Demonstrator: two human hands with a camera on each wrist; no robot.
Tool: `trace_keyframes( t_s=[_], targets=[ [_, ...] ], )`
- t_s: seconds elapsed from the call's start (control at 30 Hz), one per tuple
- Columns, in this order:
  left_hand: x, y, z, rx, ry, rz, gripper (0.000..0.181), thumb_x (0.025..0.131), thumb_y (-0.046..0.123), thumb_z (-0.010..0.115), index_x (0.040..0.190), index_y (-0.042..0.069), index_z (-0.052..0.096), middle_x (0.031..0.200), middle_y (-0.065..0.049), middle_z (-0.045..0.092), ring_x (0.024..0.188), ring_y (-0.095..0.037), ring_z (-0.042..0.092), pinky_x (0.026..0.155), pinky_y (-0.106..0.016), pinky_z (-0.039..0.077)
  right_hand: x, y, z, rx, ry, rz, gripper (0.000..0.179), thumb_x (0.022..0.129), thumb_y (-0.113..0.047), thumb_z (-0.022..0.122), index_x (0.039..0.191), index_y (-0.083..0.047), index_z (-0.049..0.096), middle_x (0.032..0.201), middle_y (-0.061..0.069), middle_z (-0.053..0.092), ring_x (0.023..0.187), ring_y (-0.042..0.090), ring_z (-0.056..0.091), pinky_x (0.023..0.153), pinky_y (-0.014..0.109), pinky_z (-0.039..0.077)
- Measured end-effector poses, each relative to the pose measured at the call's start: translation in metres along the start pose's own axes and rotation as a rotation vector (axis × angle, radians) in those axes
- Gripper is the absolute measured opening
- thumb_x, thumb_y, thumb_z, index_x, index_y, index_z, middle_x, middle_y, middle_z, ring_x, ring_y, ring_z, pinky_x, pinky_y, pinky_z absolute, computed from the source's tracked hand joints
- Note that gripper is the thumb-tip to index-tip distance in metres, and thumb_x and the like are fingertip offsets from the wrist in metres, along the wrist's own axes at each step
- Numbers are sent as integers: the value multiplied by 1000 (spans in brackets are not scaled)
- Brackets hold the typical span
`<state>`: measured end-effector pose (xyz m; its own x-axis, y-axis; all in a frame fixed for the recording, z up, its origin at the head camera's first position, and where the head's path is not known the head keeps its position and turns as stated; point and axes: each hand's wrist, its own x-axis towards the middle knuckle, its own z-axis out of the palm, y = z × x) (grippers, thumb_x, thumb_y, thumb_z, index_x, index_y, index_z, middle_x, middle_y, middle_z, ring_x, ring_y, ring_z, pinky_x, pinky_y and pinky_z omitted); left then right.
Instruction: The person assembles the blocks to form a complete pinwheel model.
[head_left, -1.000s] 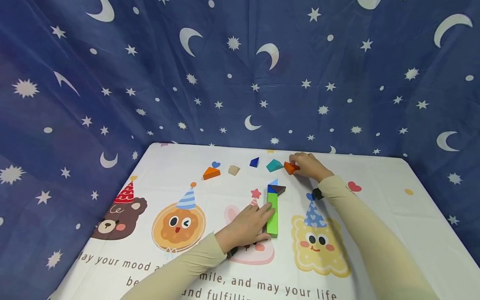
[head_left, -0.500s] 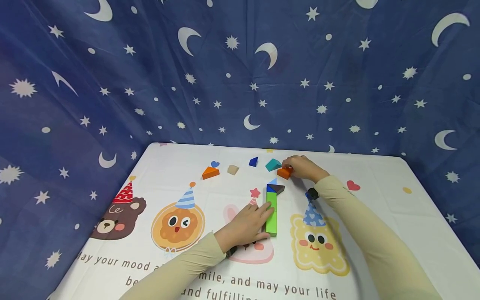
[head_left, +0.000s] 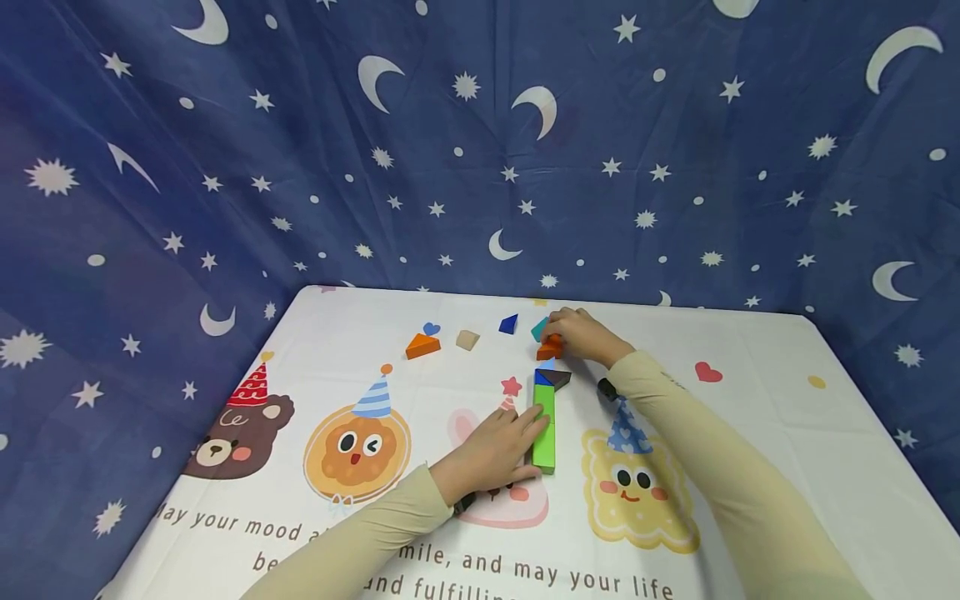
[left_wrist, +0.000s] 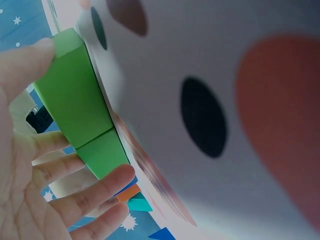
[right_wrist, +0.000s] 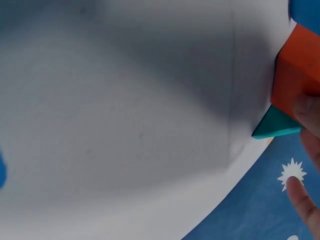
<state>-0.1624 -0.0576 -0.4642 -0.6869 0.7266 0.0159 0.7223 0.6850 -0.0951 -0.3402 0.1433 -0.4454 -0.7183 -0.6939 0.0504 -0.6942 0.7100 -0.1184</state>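
Note:
My left hand point(head_left: 498, 450) rests with spread fingers against a row of two bright green blocks point(head_left: 546, 408); in the left wrist view its thumb point(left_wrist: 30, 60) lies at the near end. A blue triangular block point(head_left: 541, 377) and a dark brown one point(head_left: 557, 379) adjoin the row's far end, with a light blue piece point(head_left: 549, 364) just beyond. Close behind these, my right hand point(head_left: 588, 336) pinches an orange block point(head_left: 550, 350). In the right wrist view that orange block point(right_wrist: 295, 65) stands between a blue piece point(right_wrist: 306, 12) and a teal block point(right_wrist: 277, 122), which the hand partly hides in the head view.
Along the back of the table lie a dark blue block point(head_left: 508, 324), a beige block point(head_left: 467, 340) and another orange block point(head_left: 423, 346). A white cloth point(head_left: 787, 400) with cartoon prints covers the table. Behind it hangs a blue curtain point(head_left: 450, 208) with moons and stars.
My right hand has moved left with the orange block, from right of the teal block to just beyond the row's far end. The left hand has stayed where it was.

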Motion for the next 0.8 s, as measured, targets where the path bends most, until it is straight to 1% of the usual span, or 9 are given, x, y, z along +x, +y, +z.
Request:
trace_keyframes(
  t_s=[0.13,0.23,0.37,0.47,0.6,0.7,0.8],
  targets=[
    [-1,0,1,9,15,4,73,89,60,47,144,12,35,148,-7,38,111,-21,55,101,-34,42,2,-4,0,3,9,-5,32,78,8,68,96,-18,73,106,7,66,105,28,58,90,51,44],
    [-1,0,1,2,19,5,73,89,60,47,144,13,35,148,-6,38,111,-21,55,101,-34,42,-1,-5,-2,17,11,8,32,76,6,71,99,-16,72,108,8,66,108,29,57,91,52,44],
    [-1,0,1,-18,4,-1,73,90,60,46,144,13,34,149,-6,36,111,-21,54,101,-34,42,-6,-3,-4,28,31,9,34,72,0,77,102,-16,72,109,9,66,109,31,57,90,54,43],
    [-1,-1,1,-21,-4,-7,73,90,60,46,145,13,33,149,-6,36,112,-21,54,102,-34,41,-10,-1,-5,25,45,1,34,72,-7,79,103,-17,71,108,8,65,106,30,57,89,53,44],
    [-1,-1,2,-17,-2,-6,73,90,60,46,145,13,33,149,-6,36,112,-21,54,102,-34,41,-12,-1,-5,21,36,12,32,73,-14,80,104,-18,71,107,7,66,105,28,57,89,52,44],
    [-1,-1,2,-12,5,-2,73,90,60,46,145,13,33,149,-6,36,111,-21,54,102,-34,42,-11,-1,-4,26,24,23,32,74,-14,79,105,-17,71,107,7,66,106,28,57,90,50,44],
    [0,0,2,-3,18,4,73,89,60,47,144,13,34,148,-6,37,110,-21,55,100,-34,42,-9,-3,-2,26,23,13,32,75,-10,77,106,-16,71,108,7,67,107,28,57,90,51,44]
  ],
)
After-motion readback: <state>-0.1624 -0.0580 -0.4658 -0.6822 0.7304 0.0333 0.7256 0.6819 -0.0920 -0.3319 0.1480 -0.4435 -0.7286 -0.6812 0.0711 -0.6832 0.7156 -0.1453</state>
